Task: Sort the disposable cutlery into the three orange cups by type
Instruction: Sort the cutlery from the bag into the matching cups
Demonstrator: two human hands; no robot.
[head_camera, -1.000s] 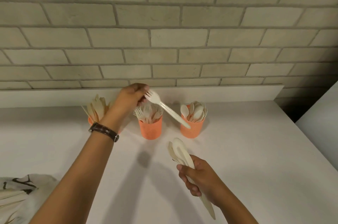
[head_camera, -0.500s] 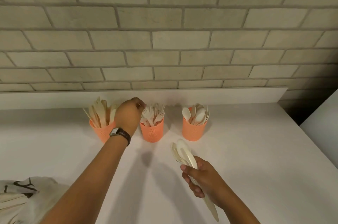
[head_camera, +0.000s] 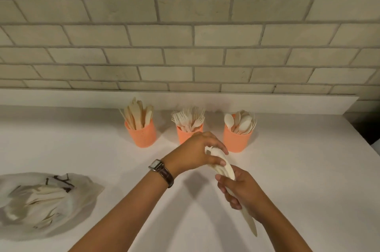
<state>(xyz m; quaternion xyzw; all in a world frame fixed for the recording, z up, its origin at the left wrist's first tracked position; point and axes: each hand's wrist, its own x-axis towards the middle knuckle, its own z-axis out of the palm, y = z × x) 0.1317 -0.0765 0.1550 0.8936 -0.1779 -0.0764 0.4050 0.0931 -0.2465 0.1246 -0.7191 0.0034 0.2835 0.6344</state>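
Observation:
Three orange cups stand in a row near the wall: the left cup holds knives, the middle cup holds forks, the right cup holds spoons. My right hand grips a bundle of pale cutlery in front of the cups, handles pointing down toward me. My left hand, with a brown watch on its wrist, has its fingers and thumb curled round the top end of that bundle. Which pieces the bundle contains is hard to tell.
A white bag with more cutlery inside lies on the white counter at the left. A brick wall rises behind a low white ledge. A dark gap opens past the counter's right edge.
My left hand put the fork into the middle cup, then came back toward me and took hold of the top of the bundle in my right hand. The view shifted down.

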